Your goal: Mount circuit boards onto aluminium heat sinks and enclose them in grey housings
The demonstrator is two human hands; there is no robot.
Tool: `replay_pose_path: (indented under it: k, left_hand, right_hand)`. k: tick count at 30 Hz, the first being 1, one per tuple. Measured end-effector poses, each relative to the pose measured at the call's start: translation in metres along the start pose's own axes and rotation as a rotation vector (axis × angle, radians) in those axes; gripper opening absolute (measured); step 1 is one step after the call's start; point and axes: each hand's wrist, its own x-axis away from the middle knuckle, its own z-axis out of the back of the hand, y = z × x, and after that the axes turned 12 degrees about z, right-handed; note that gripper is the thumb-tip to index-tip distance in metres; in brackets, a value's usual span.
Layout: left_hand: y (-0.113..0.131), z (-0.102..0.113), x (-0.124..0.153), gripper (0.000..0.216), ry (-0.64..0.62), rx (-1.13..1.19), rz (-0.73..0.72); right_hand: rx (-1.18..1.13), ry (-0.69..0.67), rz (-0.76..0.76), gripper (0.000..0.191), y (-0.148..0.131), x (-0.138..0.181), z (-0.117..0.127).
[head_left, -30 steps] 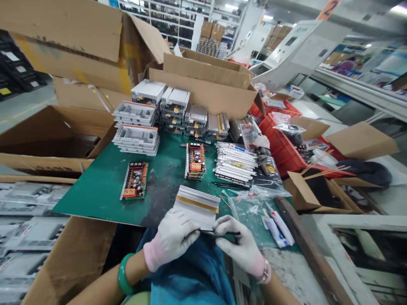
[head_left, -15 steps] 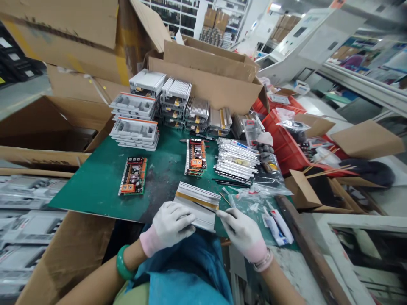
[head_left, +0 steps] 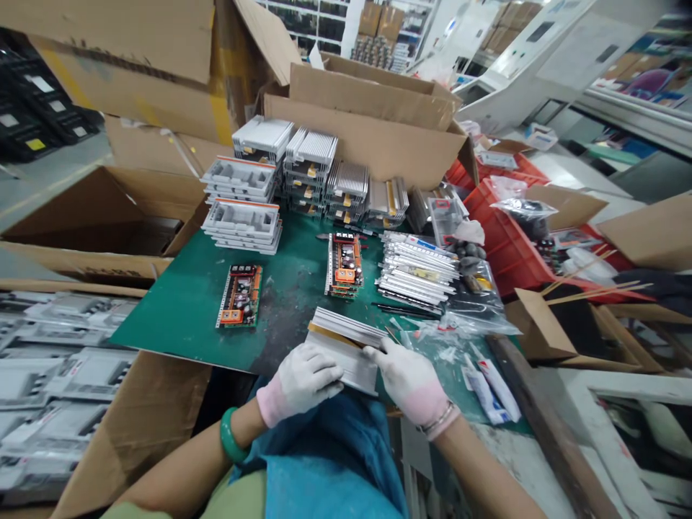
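Ridged metal plate (head_left: 346,360), silver, with a brown strip (head_left: 329,333) running along its length. The plate lies at the near edge of the green table (head_left: 178,317), directly before the wearer. Its long axis slants from upper left to lower right in the view, the right end being the nearer to the wearer; its ribbed far side faces the stacked parts, its smoother near side the lap. The left grip (head_left: 307,378), a white-gloved hand, rests with loosely curled fingers at the plate's near left part; whether the thumb clamps it cannot be told. The right grip (head_left: 408,378), likewise gloved, has thumb and forefinger almost together at the plate's right end, beside the strip; whether something thin is pinched there cannot be told.

Table surface: dark smudges left of the plate; a single circuit board (head_left: 238,295) at left; stacked circuit boards (head_left: 344,265) beyond the plate; a pile of silver bars (head_left: 416,272) to their right; two tubes (head_left: 491,389) at far right. Grey housings (head_left: 241,220) and finned metal blocks (head_left: 311,148) stand stacked behind.

Room: open cardboard box (head_left: 373,137) behind the stacks, red crates (head_left: 505,249) at right, shelving (head_left: 324,21) in the background.
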Motion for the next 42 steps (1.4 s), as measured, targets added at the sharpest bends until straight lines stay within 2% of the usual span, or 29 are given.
replay_pose_path:
  k: [3, 7, 9, 14, 17, 20, 23, 32, 38, 42]
  left_hand:
    - [-0.001, 0.0, 0.0, 0.012, 0.006, -0.005, -0.008]
    - [-0.003, 0.0, 0.0, 0.01, 0.013, 0.006, -0.017]
    - [-0.003, 0.0, -0.001, 0.008, 0.0, 0.02, -0.015]
    - [-0.005, -0.001, -0.001, 0.006, -0.012, 0.011, -0.015]
    - [-0.005, -0.001, -0.002, 0.007, -0.004, 0.002, -0.016]
    - [-0.005, -0.001, -0.003, 0.007, -0.001, 0.006, -0.013]
    - [-0.006, -0.002, -0.002, 0.007, 0.003, 0.002, -0.018]
    - [-0.004, -0.002, -0.004, 0.007, 0.006, 0.0, -0.001]
    - [0.003, -0.004, -0.004, 0.007, 0.02, 0.018, 0.009]
    - [-0.004, 0.006, -0.002, 0.013, -0.067, -0.034, -0.073]
  right_hand:
    - [0.003, 0.074, 0.012, 0.041, -0.001, 0.001, -0.005]
    - [0.008, 0.383, 0.041, 0.033, 0.0, 0.02, -0.024]
    - [0.003, 0.474, 0.039, 0.027, 0.002, 0.036, -0.033]
    - [-0.075, 0.466, -0.05, 0.027, 0.012, 0.08, -0.048]
    - [-0.171, 0.507, -0.113, 0.023, 0.018, 0.101, -0.053]
    - [-0.257, 0.552, -0.124, 0.024, 0.02, 0.115, -0.059]
    - [-0.297, 0.54, -0.108, 0.023, 0.02, 0.121, -0.063]
    - [-0.316, 0.519, -0.071, 0.024, 0.024, 0.112, -0.061]
    - [-0.385, 0.481, 0.084, 0.027, 0.013, 0.064, -0.056]
    - [-0.496, 0.379, 0.11, 0.034, 0.009, 0.044, -0.047]
